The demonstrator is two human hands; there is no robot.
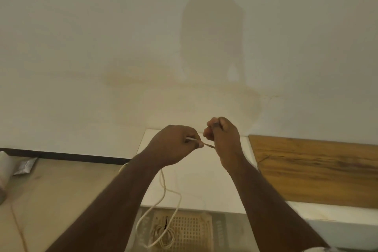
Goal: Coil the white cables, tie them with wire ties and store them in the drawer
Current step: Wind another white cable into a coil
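Observation:
My left hand [173, 145] pinches a white cable [164, 192] between thumb and fingers, above a white cabinet top [196, 170]. A short stretch of the cable runs across to my right hand [222, 135], whose fingers are curled around it. The rest of the cable hangs down from my left hand in a long loose loop, past the cabinet's front edge. Below, a coiled white cable [163, 235] lies in a perforated beige basket [192, 229], beside a thin black tie [166, 222].
A wooden board [319, 172] lies on the surface to the right. A plain wall fills the upper view, with a shadow on it. At the far left, a silver packet [25, 166] lies on the floor near a dark skirting strip.

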